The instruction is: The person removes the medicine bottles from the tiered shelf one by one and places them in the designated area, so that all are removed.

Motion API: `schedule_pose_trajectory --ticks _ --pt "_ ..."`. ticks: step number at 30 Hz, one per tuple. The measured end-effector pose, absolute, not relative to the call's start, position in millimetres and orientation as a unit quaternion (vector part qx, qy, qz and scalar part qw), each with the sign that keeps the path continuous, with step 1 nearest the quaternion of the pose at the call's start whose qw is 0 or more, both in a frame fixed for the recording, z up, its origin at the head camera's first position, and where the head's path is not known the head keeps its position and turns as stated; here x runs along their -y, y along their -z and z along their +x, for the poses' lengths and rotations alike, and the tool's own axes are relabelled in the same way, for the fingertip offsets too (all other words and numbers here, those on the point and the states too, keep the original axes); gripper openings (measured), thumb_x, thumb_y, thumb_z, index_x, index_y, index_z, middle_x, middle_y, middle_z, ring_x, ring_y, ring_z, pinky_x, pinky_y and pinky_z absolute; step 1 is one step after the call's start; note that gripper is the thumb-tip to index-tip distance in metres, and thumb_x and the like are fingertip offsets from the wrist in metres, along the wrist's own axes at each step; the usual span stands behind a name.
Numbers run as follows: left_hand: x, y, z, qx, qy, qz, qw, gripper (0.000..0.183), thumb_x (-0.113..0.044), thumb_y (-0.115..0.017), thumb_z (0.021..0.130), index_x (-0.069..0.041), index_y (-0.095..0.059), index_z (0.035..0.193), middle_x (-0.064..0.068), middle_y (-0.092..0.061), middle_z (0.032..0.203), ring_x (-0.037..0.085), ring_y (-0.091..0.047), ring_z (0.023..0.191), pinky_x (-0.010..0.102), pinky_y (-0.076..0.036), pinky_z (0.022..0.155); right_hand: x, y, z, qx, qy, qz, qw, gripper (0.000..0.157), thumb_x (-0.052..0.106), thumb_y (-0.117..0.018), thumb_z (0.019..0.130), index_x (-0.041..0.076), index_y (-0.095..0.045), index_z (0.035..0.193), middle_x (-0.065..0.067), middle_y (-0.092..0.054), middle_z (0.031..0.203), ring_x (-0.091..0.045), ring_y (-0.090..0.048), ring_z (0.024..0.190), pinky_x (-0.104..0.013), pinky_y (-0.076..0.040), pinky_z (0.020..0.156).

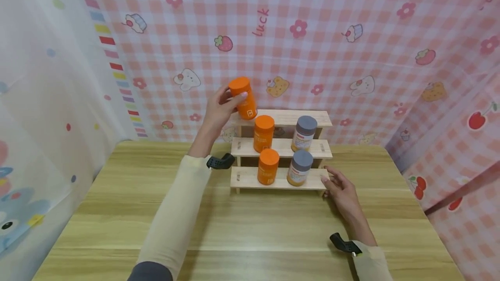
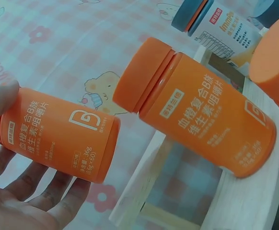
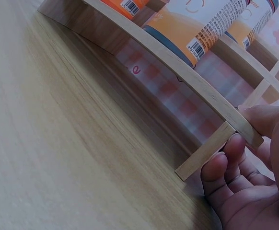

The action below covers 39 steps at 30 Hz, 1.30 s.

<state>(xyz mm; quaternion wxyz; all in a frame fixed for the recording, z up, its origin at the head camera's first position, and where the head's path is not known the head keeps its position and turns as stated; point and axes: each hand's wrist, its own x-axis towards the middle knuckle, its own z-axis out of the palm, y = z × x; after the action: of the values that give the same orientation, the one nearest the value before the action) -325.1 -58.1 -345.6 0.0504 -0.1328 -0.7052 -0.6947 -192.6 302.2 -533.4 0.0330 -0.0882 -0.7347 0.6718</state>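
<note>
- Checked cloth (image 1: 254, 51) backs the rack (image 1: 282, 147).
- My left hand (image 1: 219, 109) grips a bottle (image 1: 247, 105), base free.
- My right hand (image 1: 343, 193) pinches the rack's end, likely steadying it.

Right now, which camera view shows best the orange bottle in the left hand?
The left wrist view: the held bottle is close, its label readable. Head view shows it smaller; right wrist view does not show it.

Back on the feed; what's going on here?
A person's left hand holds a tilted orange cylindrical bottle near the top step of a pale wooden three-step shelf. The right hand grips the right end of the lowest step. The middle step bears an upright orange bottle and a grey-lidded bottle; the lowest bears a matching pair.
</note>
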Motion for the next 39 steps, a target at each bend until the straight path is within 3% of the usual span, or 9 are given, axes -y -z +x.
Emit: schedule_pose_trajectory --ticks 21,32,39 --pt "109 367 -296 0.706 0.692 -0.126 0.082 0.049 -0.031 -0.073 0.097 -0.025 -0.058 0.143 0.006 -0.064 0.139 0.019 -0.061 0.122 0.043 -0.054 0.107 -302 533 -194 0.744 -0.661 -0.095 0.026 0.055 0.024 -0.067 0.101 0.010 -0.049 0.151 0.007 -0.062 0.096 -0.007 -0.058 0.070 -0.021 -0.056 0.064" --pt "136 397 -290 0.702 0.702 -0.097 0.073 0.048 -0.029 -0.073 0.097 -0.022 -0.059 0.142 0.006 -0.063 0.139 0.018 -0.060 0.122 0.035 -0.053 0.103 -301 532 -192 0.738 -0.668 -0.091 0.021 0.053 0.017 -0.064 0.103 0.008 -0.046 0.152 0.011 -0.064 0.095 -0.006 -0.060 0.071 -0.020 -0.056 0.064" --pt "146 418 -292 0.713 0.697 -0.051 0.058 0.054 -0.026 -0.074 0.096 -0.024 -0.056 0.147 0.003 -0.064 0.137 0.014 -0.058 0.121 0.038 -0.049 0.110 -302 533 -193 0.735 -0.671 -0.092 0.030 0.054 0.018 -0.066 0.101 0.007 -0.047 0.151 0.007 -0.064 0.096 -0.007 -0.060 0.069 -0.020 -0.056 0.063"
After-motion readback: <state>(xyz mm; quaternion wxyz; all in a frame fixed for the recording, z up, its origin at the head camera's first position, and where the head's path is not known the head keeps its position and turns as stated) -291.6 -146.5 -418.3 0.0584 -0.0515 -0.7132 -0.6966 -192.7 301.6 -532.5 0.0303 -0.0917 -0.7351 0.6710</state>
